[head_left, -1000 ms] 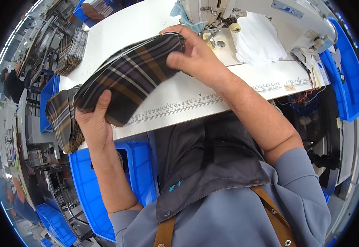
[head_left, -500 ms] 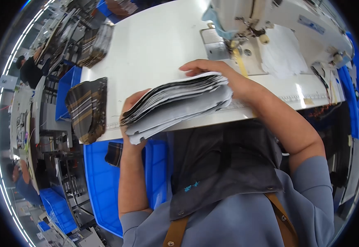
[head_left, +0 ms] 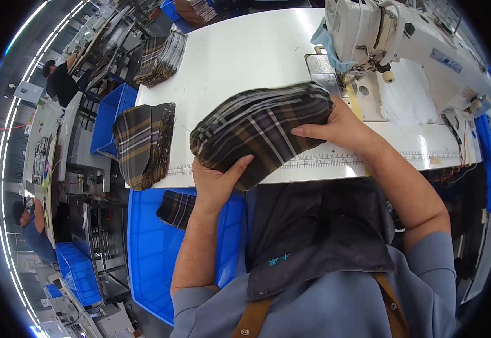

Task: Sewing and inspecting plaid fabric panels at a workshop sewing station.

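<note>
A thick curved stack of plaid fabric pieces (head_left: 265, 132), dark with tan and pale stripes, is held over the white table (head_left: 234, 50) near its front edge. My left hand (head_left: 216, 180) grips the stack's left end, thumb on the front face. My right hand (head_left: 335, 127) grips the right end, thumb across the plaid face. Another plaid pile (head_left: 141, 143) lies to the left at the table's edge, and a further pile (head_left: 158, 59) sits behind it. A white sewing machine (head_left: 403, 34) stands at the right, with white cloth (head_left: 409, 96) on its bed.
A blue bin (head_left: 149, 253) with a plaid bundle (head_left: 175, 209) inside is below the table at left. Other blue bins (head_left: 113, 115) stand further left, where two co-workers (head_left: 59, 81) sit at benches. Scissors (head_left: 451, 129) and a ruler strip (head_left: 392, 158) lie along the table's right front.
The stack turned from plaid to its pale layered side, then back to plaid facing me. Both hands are lower than a second ago and further right in view.
</note>
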A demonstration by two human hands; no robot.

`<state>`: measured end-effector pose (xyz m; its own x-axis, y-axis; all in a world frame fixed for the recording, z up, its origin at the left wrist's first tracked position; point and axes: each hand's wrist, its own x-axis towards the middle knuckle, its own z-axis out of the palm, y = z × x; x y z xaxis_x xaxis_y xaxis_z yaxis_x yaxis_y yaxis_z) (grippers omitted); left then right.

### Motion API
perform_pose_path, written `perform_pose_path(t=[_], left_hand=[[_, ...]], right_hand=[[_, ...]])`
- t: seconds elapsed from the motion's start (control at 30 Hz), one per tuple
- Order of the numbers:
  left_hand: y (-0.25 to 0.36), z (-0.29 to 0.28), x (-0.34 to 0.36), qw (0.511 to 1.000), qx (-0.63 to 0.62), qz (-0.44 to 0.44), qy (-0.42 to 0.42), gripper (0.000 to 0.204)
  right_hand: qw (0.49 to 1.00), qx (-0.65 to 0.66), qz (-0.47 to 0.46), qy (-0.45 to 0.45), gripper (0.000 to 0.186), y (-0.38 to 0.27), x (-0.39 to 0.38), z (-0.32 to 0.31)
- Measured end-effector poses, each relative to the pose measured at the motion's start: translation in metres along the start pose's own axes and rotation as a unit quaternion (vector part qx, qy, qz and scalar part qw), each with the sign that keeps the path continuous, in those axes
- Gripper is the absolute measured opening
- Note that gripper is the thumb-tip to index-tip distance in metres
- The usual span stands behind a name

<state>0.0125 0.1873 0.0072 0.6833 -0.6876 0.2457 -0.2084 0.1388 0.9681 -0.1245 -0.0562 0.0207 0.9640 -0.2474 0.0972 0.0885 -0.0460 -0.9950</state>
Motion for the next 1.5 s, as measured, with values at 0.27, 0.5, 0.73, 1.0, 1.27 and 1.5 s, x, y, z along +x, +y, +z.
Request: perform_pose_path(t=[0.27,0.5,0.73,1.0,1.27,1.5], left_hand=[[0.014,0.002,0.020,0.975,-0.180,-0.024,0.127,0.060],[-0.011,0.059,-0.009,0.954,-0.277,-0.068,0.096,0.070],[0.024,0.014,0.029,0.975,0.116,0.185,0.035,0.101],[0.012,0.048,0.031,0.990,0.003,0.116,0.082,0.057],[-0.004,0.052,0.021,0.982,-0.001,0.143,0.123,0.064],[0.014,0.065,0.034,0.976,-0.073,0.163,0.121,0.078]], right_hand=[[0.969,0.213,-0.112,0.058,0.070,-0.017,0.008,0.004],[0.940,0.299,-0.068,0.151,0.056,-0.011,-0.005,0.078],[0.956,0.179,-0.131,0.190,0.043,-0.013,-0.011,0.040],[0.960,-0.039,-0.224,0.163,0.059,-0.018,-0.008,0.034],[0.946,0.007,-0.225,0.233,0.074,-0.022,-0.004,0.050],[0.938,-0.040,-0.274,0.209,0.067,-0.011,0.002,0.042]])
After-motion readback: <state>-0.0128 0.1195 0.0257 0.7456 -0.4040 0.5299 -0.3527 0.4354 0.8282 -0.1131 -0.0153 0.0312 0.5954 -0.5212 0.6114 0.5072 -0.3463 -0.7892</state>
